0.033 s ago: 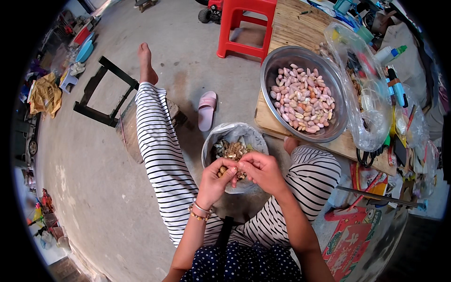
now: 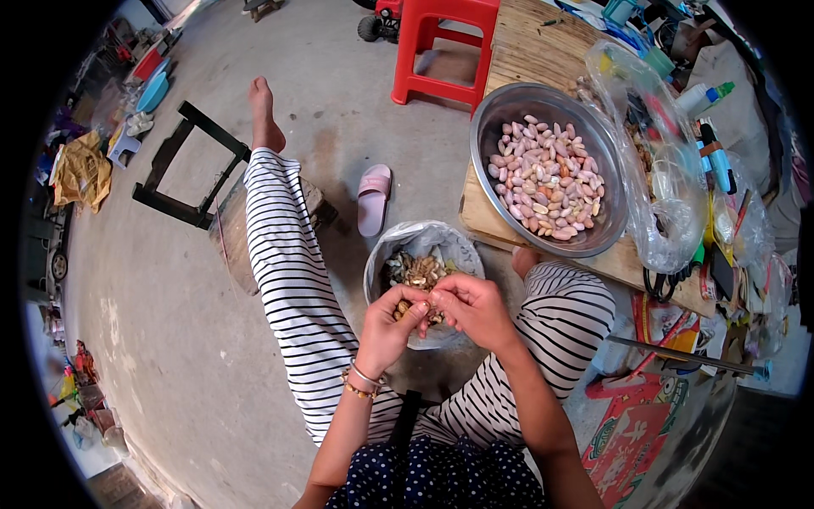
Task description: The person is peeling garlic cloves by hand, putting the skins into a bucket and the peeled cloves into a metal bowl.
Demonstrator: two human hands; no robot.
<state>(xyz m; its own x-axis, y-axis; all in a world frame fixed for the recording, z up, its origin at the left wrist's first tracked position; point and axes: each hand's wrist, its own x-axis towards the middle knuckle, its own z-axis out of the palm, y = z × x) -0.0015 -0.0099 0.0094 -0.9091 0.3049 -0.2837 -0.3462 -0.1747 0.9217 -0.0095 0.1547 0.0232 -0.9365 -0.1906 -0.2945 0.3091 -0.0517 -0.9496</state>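
Meeting at the fingertips: left hand (image 2: 386,329) and right hand (image 2: 476,312), both pinched narrow, seemingly on one small piece, too covered by fingers to identify. Directly beneath the hands: pale lined container (image 2: 373,273), holding brown shells (image 2: 419,271). Advisable handling, by judgement: both hands low over the container's mouth, so bits drop inside; one steadying, the other working with light thumb pressure. Ahead and to the right of the right hand: steel bowl (image 2: 486,184) of pinkish peanuts (image 2: 547,182), set on a wooden table (image 2: 527,53). Ahead of the left hand, on the floor: pink slipper (image 2: 372,208). Farthest ahead of both: red stool (image 2: 410,78).
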